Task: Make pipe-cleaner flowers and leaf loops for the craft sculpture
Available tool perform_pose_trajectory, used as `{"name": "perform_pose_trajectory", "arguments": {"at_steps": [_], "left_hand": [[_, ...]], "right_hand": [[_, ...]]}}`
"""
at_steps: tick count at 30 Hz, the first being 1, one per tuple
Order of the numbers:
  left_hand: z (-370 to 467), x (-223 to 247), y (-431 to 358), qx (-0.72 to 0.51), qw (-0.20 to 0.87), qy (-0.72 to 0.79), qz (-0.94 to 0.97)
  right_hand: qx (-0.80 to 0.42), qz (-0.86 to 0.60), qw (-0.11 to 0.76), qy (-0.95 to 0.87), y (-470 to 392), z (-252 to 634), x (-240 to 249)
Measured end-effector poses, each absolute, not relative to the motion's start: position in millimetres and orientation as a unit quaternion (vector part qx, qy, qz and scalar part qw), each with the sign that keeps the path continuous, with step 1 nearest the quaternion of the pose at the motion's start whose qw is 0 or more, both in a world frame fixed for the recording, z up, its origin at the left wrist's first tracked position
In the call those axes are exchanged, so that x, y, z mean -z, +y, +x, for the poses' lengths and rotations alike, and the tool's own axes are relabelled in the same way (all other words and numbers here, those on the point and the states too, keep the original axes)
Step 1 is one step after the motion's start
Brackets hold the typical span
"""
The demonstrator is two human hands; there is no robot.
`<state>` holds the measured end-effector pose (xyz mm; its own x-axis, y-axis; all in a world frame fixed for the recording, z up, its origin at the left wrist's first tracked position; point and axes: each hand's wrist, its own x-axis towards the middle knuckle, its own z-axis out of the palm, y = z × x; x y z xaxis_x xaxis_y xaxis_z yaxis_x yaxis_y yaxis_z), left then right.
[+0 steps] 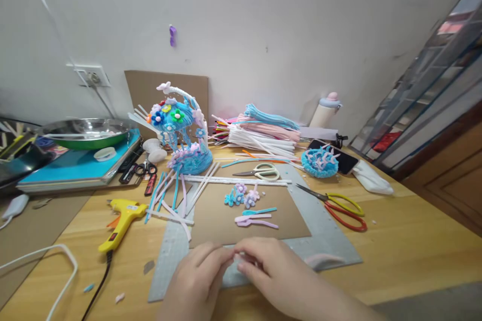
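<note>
My left hand (199,273) and my right hand (269,263) meet at the front of the grey cutting mat (165,266), fingers closed in a pinch. A small pale bit shows at the fingertips, mostly hidden. Past my right hand juts the blurred end of a pale pink pipe cleaner (324,261), apparently part of what both hands grip. Just beyond, a cardboard sheet (214,225) bears small blue and lilac flowers (241,194). Folded lilac pipe-cleaner pieces (258,221) and a blue one (259,211) lie nearer my fingers.
A yellow glue gun (122,220) lies left, its black cord running forward. Red-and-yellow scissors (339,205) and cream scissors (259,172) lie beyond. A blue flower-covered ornament (194,160), pipe-cleaner bundles (259,135) and a blue ring-shaped piece (320,163) stand towards the wall.
</note>
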<state>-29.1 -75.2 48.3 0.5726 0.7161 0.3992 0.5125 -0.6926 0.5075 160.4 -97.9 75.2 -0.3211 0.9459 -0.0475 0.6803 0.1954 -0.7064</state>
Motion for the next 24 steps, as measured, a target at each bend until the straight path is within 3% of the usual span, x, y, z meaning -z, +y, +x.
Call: {"name": "perform_pose_trajectory", "arguments": {"at_steps": [7, 13, 21, 24], "left_hand": [[-31.0, -49.5, -74.2, -0.299, 0.18, 0.388, 0.853], [-42.5, -51.2, -59.0, -0.292, 0.136, 0.329, 0.888], [-39.9, -52.1, -49.0, -0.303, 0.318, 0.32, 0.839], [-40.1, -49.7, -48.4, -0.313, 0.341, 0.33, 0.823]], "right_hand": [[-0.239, -0.533, 0.187, -0.79, -94.3, 151.1, -71.6], [-0.197, -0.486, 0.159, -0.836, -83.7, 158.4, -77.4], [-0.164, -0.41, 0.141, -0.886, -75.2, 171.0, -83.7], [-0.155, -0.404, 0.123, -0.893, -75.4, 173.1, -84.3]]}}
